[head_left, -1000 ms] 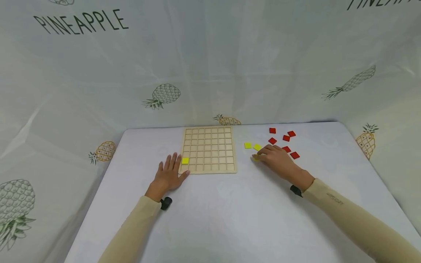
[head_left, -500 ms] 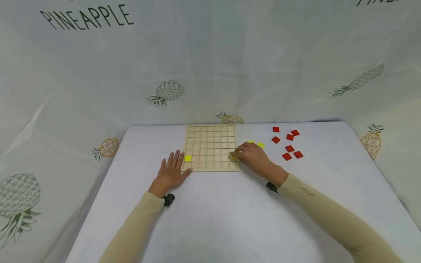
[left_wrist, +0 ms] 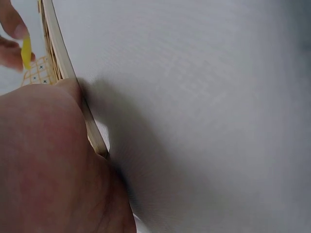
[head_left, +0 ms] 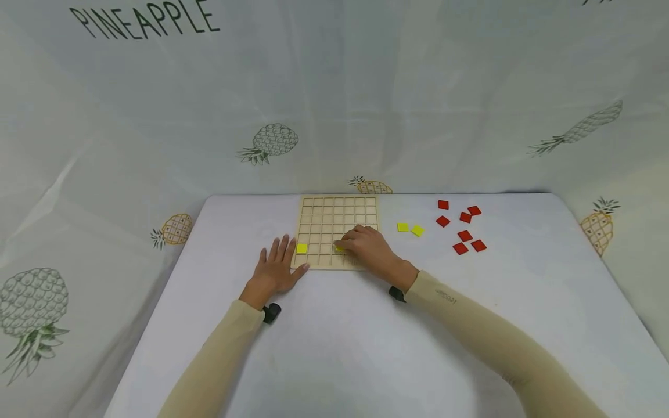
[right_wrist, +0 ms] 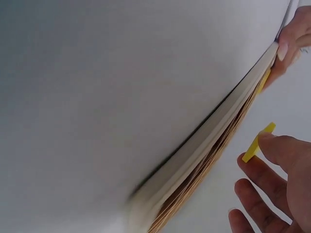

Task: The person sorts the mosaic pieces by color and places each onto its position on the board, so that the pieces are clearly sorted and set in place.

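A pale wooden grid board (head_left: 324, 226) lies near the back of the table. One yellow square tile (head_left: 301, 248) sits in a cell at its left edge, in the second row from the front. My left hand (head_left: 274, 274) lies flat with fingers spread, touching the board's left side and front corner. Over the board's right half, my right hand (head_left: 370, 251) pinches another yellow tile (right_wrist: 258, 142) between thumb and index finger. In the right wrist view that tile is held tilted, apart from the board, with the other fingers loosely bent.
Two yellow tiles (head_left: 402, 227) lie to the right of the board. Farther right are several red square tiles (head_left: 460, 248), scattered singly. A white cloth (head_left: 334, 104) printed with pineapples hangs behind the table (head_left: 334, 342). Each wrist wears a small black camera (head_left: 272, 313).
My right hand has carried the pinched yellow tile leftward from the loose tiles to over the board. The left hand stays at the board's edge. The whole view has shifted slightly.
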`<state>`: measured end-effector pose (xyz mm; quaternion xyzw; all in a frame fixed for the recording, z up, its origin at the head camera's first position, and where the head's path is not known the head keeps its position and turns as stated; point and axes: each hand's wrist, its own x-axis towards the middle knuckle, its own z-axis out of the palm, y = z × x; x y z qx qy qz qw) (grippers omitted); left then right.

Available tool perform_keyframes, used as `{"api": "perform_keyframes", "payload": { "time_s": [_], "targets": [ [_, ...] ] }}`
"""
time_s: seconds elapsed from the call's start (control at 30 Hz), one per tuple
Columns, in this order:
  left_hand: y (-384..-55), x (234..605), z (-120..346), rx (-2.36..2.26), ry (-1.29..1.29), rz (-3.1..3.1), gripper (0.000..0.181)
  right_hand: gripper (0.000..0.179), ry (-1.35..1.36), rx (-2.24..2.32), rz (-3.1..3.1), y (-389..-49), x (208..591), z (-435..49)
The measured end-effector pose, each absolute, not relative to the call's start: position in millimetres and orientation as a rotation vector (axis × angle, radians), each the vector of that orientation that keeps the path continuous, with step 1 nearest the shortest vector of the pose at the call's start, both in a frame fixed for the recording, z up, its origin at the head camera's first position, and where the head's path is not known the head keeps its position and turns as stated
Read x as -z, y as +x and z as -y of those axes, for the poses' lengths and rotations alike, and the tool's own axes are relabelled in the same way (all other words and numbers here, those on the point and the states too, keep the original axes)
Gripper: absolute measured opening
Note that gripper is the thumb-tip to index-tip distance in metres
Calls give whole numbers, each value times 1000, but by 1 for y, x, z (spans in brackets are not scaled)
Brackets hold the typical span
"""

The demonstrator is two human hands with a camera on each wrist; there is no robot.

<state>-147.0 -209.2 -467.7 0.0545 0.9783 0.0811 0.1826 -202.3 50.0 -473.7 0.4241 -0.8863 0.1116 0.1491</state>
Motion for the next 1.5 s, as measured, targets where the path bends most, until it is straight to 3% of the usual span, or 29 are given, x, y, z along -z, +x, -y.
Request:
{"api": "perform_keyframes", "payload": {
  "time_s": [0.63,1.23,1.5],
  "targets": [
    [-159,490,217,-188,161,-2773,88,28,1281,-66,2645,-209,469,12],
    [-162,497,219,-123,151,-2754,88,21,1216,-148,2738,-213,474,29],
    [-157,493,217,-121,157,-2773,86,20,1229,37,2726,-205,470,29]
  ]
}}
